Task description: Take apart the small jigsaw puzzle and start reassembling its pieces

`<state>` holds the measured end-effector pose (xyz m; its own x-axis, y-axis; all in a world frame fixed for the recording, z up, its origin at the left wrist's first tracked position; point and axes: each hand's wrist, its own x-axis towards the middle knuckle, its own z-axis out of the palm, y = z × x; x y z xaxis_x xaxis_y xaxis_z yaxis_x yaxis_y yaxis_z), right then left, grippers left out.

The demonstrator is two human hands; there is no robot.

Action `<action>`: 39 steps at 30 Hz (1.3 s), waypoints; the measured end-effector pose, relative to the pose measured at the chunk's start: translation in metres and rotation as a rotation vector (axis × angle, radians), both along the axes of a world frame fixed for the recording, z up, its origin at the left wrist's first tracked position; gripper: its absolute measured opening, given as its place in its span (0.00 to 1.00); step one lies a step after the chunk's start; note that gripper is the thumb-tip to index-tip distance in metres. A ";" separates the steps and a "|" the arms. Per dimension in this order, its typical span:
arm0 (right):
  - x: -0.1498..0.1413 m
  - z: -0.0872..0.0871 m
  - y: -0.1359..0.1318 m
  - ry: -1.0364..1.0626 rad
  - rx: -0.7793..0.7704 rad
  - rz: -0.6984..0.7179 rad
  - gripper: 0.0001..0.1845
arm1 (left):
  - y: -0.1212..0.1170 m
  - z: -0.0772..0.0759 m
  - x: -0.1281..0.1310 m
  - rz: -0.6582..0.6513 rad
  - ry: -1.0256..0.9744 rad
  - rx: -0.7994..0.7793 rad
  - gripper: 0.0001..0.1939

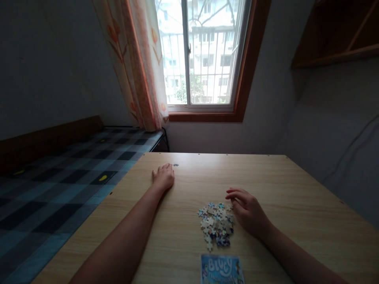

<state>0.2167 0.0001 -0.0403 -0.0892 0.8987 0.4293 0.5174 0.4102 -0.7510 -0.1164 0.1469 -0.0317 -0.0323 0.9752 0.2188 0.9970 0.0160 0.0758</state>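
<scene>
On the far left part of the table my left hand (164, 176) rests with its fingers spread on the wood; whatever lies under the fingertips is hidden. Just right of those fingers lies a small dark jigsaw puzzle piece (176, 165). My right hand (247, 207) hovers at the right edge of a heap of jigsaw puzzle pieces (216, 221), its fingers loosely bent and apart, with nothing visible in them. Many of the heaped pieces show a pale back, while others show blue or purple print. Below the heap sits a blue box with "Bluey" lettering (222, 270), cut off by the frame's bottom edge.
The light wooden table (296, 189) reaches toward the wall under a barred window (210, 67). A bed with a checked cover (68, 173) stands along its left side, below a flowered curtain (139, 63). A wooden shelf (334, 55) hangs at upper right.
</scene>
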 end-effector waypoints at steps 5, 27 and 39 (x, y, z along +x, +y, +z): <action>0.000 0.000 0.001 -0.005 0.020 0.001 0.12 | 0.001 0.001 -0.002 0.011 -0.023 0.017 0.25; -0.001 0.002 0.001 0.002 0.025 0.002 0.12 | 0.006 -0.005 -0.006 0.071 0.030 0.076 0.24; -0.001 0.008 -0.003 -0.049 0.005 0.082 0.13 | -0.018 0.038 0.025 -0.362 -0.036 0.169 0.23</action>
<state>0.2155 -0.0025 -0.0319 -0.1832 0.8854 0.4272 0.5177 0.4563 -0.7237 -0.0912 0.1285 0.0062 0.2966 0.8751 0.3825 0.9325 -0.3519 0.0820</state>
